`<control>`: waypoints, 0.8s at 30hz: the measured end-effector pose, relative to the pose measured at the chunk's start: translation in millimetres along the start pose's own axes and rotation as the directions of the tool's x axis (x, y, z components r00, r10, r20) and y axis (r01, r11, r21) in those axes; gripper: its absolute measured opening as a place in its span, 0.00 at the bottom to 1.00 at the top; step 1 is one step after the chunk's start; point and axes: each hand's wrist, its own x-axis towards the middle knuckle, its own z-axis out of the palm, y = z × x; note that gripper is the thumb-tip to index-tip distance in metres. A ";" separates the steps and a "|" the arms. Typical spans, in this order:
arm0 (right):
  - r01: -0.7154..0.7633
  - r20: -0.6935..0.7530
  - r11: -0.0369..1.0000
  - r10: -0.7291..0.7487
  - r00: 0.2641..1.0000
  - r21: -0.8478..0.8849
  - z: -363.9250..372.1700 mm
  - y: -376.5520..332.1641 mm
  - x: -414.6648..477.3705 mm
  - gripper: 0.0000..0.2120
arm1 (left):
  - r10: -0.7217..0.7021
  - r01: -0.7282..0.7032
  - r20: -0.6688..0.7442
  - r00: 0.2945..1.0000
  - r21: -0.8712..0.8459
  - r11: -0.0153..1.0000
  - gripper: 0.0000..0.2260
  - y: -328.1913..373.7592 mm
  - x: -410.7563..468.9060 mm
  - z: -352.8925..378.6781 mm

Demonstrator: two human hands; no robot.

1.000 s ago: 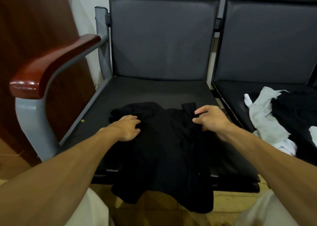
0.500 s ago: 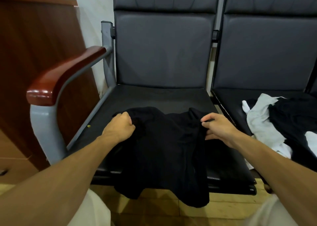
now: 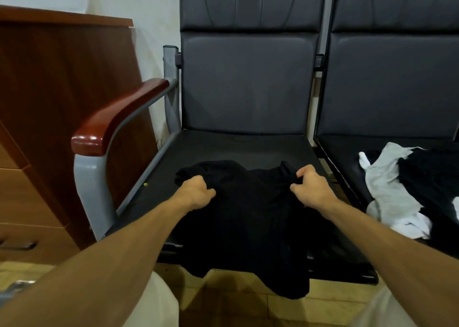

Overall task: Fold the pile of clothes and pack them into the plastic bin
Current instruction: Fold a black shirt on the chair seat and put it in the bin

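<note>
Limp black cotton garment [image 3: 250,217] on dark padded chair seat [image 3: 238,148] — both hands, left hand [image 3: 196,192] and right hand [image 3: 311,187], clamped on its twelve-o'clock edge; six-o'clock hem overhangs — risk: sliding floorward.

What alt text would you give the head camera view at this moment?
Both hands, left hand and right hand, grip the upper corners of a black garment spread on a dark chair seat, its lower edge hanging over the front. On the next seat to the right lies a pile of grey, white and black clothes.
</note>
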 end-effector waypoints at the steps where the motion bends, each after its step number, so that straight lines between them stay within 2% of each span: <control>1: 0.014 -0.019 0.996 -0.012 1.000 0.092 -3.8 0.7 -0.6 0.12 | -0.009 0.004 -0.046 0.999 -0.106 0.994 0.12 -0.4 -1.6 -1.7; 3: 0.039 -0.018 0.952 -0.035 0.999 0.304 -13.3 1.8 -5.6 0.14 | -0.041 -0.005 -0.115 0.993 -0.370 0.929 0.08 -2.0 -3.7 -5.0; 5: 0.019 0.054 0.862 -0.054 0.997 0.506 -23.3 1.1 -14.1 0.18 | -0.086 -0.013 -0.132 0.988 -0.613 0.790 0.05 -2.1 -8.7 -10.8; 7: -0.026 0.103 0.808 -0.043 0.994 0.589 -32.1 0.0 -21.5 0.17 | -0.078 -0.003 -0.075 0.994 -0.736 0.678 0.06 -0.8 -16.1 -17.8; 9: -0.098 0.135 0.817 0.025 0.991 0.569 -38.1 1.6 -25.9 0.15 | 0.013 0.036 0.059 0.998 -0.759 0.650 0.08 2.0 -29.4 -25.8; 11: -0.193 0.219 0.859 0.098 0.971 0.475 -42.4 5.1 -30.8 0.12 | 0.137 0.064 0.226 0.965 -0.702 0.709 0.10 2.6 -43.3 -31.9; 14: -0.269 0.454 0.930 0.132 0.881 0.251 -46.5 8.9 -41.6 0.15 | 0.236 0.074 0.492 0.838 -0.531 0.844 0.11 0.2 -58.1 -35.7; 16: -0.209 0.540 0.971 0.115 0.834 0.116 -46.3 8.1 -46.3 0.19 | 0.207 0.116 0.589 0.781 -0.464 0.878 0.12 -2.6 -60.3 -37.1; 17: -0.116 0.543 0.993 0.086 0.835 0.021 -45.9 7.3 -47.1 0.19 | 0.182 0.120 0.597 0.782 -0.431 0.894 0.13 -4.4 -58.7 -37.5; 18: 0.012 0.525 0.996 0.037 0.850 -0.091 -45.3 7.5 -45.9 0.18 | 0.159 0.104 0.574 0.803 -0.399 0.911 0.12 -6.0 -55.4 -38.1; 20: 0.238 0.481 0.927 -0.073 0.874 -0.290 -44.0 9.4 -41.4 0.16 | 0.140 0.020 0.446 0.884 -0.336 0.942 0.12 -9.6 -44.7 -35.7; 22: 0.357 0.467 0.840 -0.144 0.872 -0.408 -44.3 11.5 -36.8 0.14 | 0.179 -0.137 0.254 0.950 -0.173 0.975 0.14 -16.0 -30.9 -32.8; 24: 0.446 0.496 0.745 -0.178 0.850 -0.497 -43.3 13.2 -31.8 0.15 | 0.289 -0.297 0.120 0.950 0.052 0.954 0.17 -24.8 -17.2 -32.9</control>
